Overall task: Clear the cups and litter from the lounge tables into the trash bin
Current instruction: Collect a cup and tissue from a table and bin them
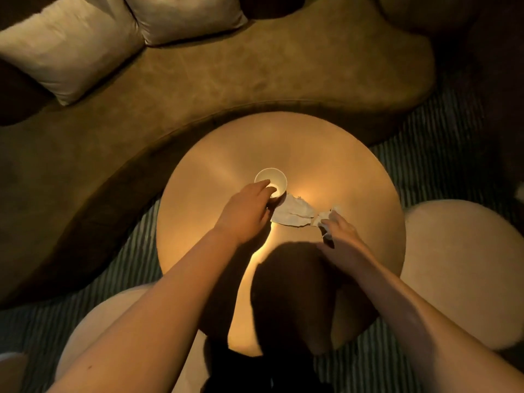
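A white paper cup (272, 177) stands upright near the middle of a round gold table (326, 154). My left hand (246, 208) reaches over its near rim, with fingers curled on the cup's edge and side. Just right of the cup lies a flat crumpled white napkin (292, 212). A smaller crumpled piece of paper (323, 218) sits at its right end, and my right hand (340, 236) pinches it between thumb and fingers.
A curved tan sofa (255, 80) with two pale cushions (71, 43) wraps behind the table. Pale round stools stand at the right (459, 268) and near left (113, 316). Striped carpet (425, 165) covers the floor. A dark shadow falls on the table's near part.
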Motion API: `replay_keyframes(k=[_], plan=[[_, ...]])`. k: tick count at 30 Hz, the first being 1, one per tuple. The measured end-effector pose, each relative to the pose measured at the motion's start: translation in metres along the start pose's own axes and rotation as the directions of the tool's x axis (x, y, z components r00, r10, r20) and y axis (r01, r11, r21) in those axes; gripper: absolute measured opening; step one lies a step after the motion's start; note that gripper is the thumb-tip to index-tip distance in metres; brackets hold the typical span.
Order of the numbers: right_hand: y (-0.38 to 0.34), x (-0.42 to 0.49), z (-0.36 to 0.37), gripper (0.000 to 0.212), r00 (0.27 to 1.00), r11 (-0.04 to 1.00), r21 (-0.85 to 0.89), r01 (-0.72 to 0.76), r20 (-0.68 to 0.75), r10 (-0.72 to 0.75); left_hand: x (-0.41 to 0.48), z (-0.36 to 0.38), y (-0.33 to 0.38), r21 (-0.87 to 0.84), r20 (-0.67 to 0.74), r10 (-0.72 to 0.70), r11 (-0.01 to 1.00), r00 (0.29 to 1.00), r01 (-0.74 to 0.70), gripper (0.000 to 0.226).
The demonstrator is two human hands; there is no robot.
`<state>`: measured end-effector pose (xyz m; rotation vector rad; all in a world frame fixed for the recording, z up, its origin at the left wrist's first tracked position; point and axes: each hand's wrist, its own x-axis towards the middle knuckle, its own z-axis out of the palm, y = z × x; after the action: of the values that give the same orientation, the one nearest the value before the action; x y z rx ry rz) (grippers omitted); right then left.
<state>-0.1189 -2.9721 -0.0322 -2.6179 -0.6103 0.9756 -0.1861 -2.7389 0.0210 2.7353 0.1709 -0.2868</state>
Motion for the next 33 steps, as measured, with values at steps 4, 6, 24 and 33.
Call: replay_keyframes(k=[4, 6, 24, 33], plan=[[0.006, 0.004, 0.010, 0.050, 1.000, 0.999, -0.031, -0.023, 0.006, 0.023, 0.013, 0.010, -0.010, 0.015, 0.076, -0.036, 0.999, 0.996, 0.035, 0.038], [0.009, 0.006, 0.011, 0.048, 0.998, 0.998, -0.032, -0.052, 0.028, 0.052, 0.018, 0.012, -0.012, 0.004, 0.072, -0.047, 0.999, 0.996, 0.047, 0.037], [-0.034, 0.028, 0.012, 0.038, 0.951, 0.977, -0.086, 0.193, -0.227, -0.208, -0.009, 0.019, -0.023, -0.036, 0.040, -0.205, 0.978, 0.978, 0.207, 0.026], [-0.033, 0.052, 0.050, 0.045, 0.969, 0.956, -0.206, 0.209, -0.086, -0.230, -0.066, 0.028, -0.039, -0.101, 0.000, -0.228, 0.969, 0.974, 0.226, 0.028]])
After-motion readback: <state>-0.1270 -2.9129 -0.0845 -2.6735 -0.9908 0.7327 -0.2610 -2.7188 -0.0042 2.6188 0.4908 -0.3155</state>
